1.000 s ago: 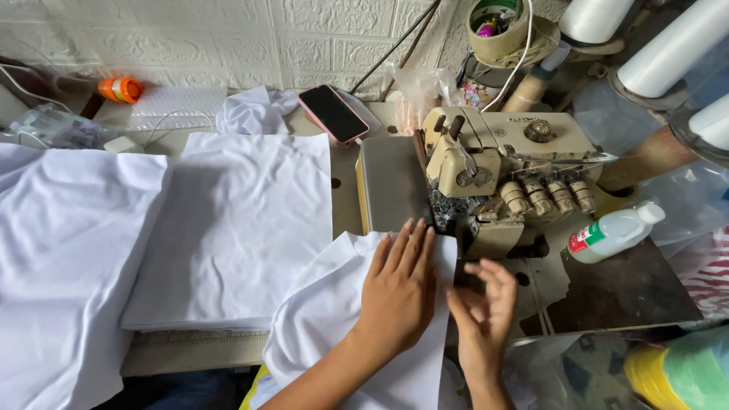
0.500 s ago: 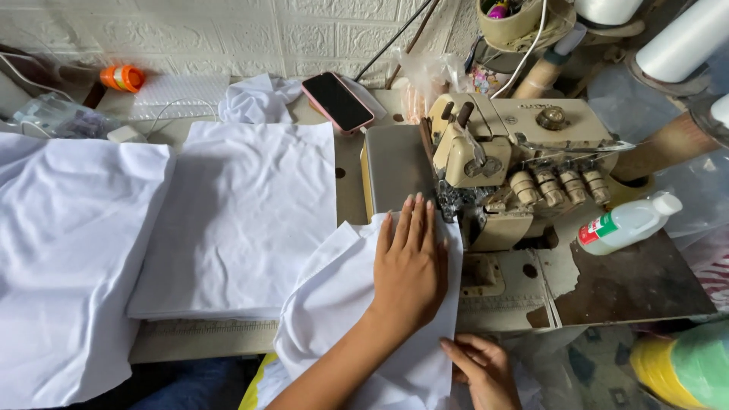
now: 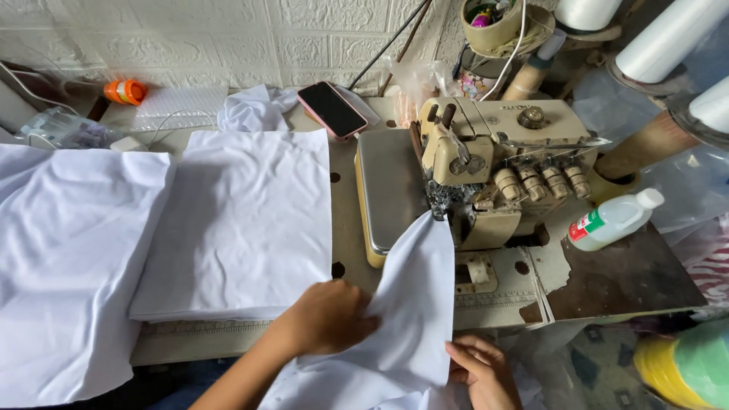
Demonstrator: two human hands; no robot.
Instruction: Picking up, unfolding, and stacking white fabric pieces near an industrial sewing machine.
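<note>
Bench: worn grey sewing bench, its top chipped near the front edge
Loose cloth: big rumpled white fabric sheet draped over the bench's left end
Stack: flat pile of cut white fabric panels just beside the sheet, squared to the front edge
Machine: beige metal overlock sewing machine with a row of tension knobs, standing right of the stack
Piece in hand: white fabric piece rising from the lap, its top corner touching the machine's foot
Left hand: closed, pinching the piece's left edge
Right hand: low at the frame's edge, fingers curled on the piece's lower right side
Bottle: small white plastic bottle lying right of the machine
Phone: pink-cased smartphone behind the stack
</note>
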